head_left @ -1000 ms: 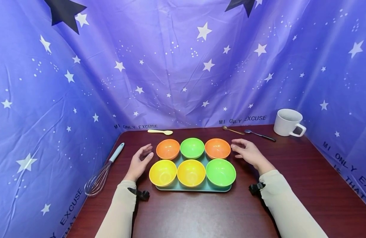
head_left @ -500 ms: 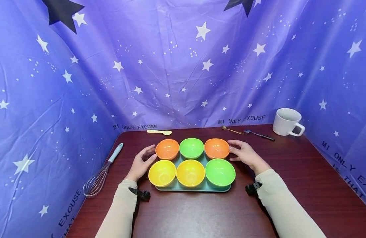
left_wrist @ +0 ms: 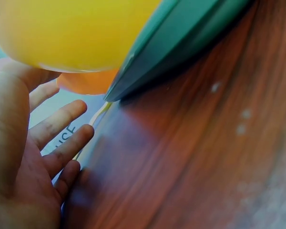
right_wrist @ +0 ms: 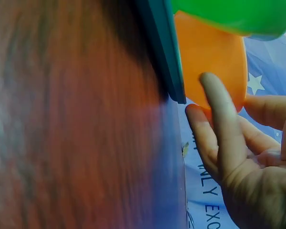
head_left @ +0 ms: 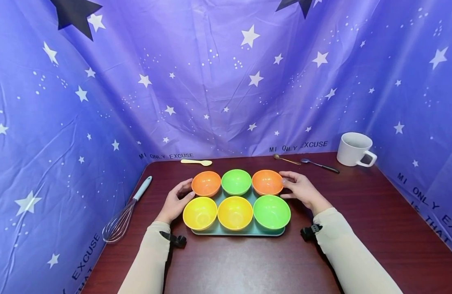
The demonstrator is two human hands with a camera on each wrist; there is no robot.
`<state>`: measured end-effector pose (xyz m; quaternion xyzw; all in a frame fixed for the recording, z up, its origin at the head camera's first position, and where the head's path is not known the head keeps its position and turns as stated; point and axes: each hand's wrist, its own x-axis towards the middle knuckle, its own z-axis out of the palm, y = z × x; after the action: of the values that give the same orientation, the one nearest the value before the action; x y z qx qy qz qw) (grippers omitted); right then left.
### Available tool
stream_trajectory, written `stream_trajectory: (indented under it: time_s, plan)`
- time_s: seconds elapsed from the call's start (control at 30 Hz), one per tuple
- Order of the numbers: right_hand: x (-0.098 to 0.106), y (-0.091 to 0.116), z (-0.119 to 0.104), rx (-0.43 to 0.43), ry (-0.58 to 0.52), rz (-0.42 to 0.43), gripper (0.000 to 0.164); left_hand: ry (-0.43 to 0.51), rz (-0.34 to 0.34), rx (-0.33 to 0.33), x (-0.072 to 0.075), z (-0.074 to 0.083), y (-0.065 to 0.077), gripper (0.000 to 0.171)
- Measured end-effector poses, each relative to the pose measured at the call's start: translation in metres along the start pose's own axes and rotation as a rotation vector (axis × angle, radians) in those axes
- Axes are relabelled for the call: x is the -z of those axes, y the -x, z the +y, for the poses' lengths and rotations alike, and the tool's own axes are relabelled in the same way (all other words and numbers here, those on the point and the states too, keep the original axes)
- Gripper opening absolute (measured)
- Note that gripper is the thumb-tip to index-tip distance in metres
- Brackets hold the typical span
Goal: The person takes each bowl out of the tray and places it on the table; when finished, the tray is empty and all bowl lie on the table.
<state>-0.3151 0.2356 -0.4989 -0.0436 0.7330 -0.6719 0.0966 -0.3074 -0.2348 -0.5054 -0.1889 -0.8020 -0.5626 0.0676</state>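
In the head view, a teal tray [head_left: 238, 233] bears two rows of bowls. Its back row has an orange bowl [head_left: 206, 183], a green bowl [head_left: 236, 182] and another orange bowl [head_left: 267, 182]. Two yellow bowls [head_left: 200, 213] and a green bowl [head_left: 271, 212] make up the front row. My left hand [head_left: 174, 204] is beside the left bowls, fingers spread and loosely bent; its thumb is close to the yellow bowl [left_wrist: 76, 33] in the left wrist view. My right hand [head_left: 303, 192] has its fingertips at the right orange bowl's side [right_wrist: 209, 57], gripping nothing.
A whisk [head_left: 126, 212] lies at the left edge. Along the back are a cream spoon [head_left: 196, 162], a small gold spoon [head_left: 287, 159] and a dark-handled spoon [head_left: 320, 166]. A white mug [head_left: 354, 150] stands back right. Starry purple cloth [head_left: 226, 81] hangs round the table.
Both hands have moved inward, the left to the right and the right to the left, closer to the bowls. The bowls and tray stay in place on the table.
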Motion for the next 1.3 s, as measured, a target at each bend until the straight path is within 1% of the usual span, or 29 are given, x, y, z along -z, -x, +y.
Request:
stream_trajectory:
  time_s: [0.1,0.43,0.63,0.9,1.13,1.3]
  plan:
    - [-0.001,0.001,-0.001,0.003,-0.008,0.02,0.05,0.008,0.0,-0.003,-0.001,0.001,0.0,0.052]
    - [-0.003,0.001,-0.002,-0.015,-0.032,0.064,0.049,-0.005,0.0,-0.003,-0.001,0.0,0.0,0.052]
    - [-0.005,0.0,0.0,0.002,-0.044,0.087,0.048,-0.007,-0.003,-0.011,0.0,-0.002,0.0,0.052]
    - [-0.006,0.0,-0.004,0.012,-0.044,0.133,0.047,-0.015,-0.003,-0.001,0.0,-0.001,0.0,0.052]
    - [0.0,0.001,-0.003,0.022,-0.059,0.147,0.047,-0.048,-0.004,-0.015,0.0,-0.002,0.0,0.053]
    - [0.007,0.003,-0.005,0.039,-0.07,0.162,0.047,-0.046,-0.002,-0.004,0.0,0.0,0.001,0.053]
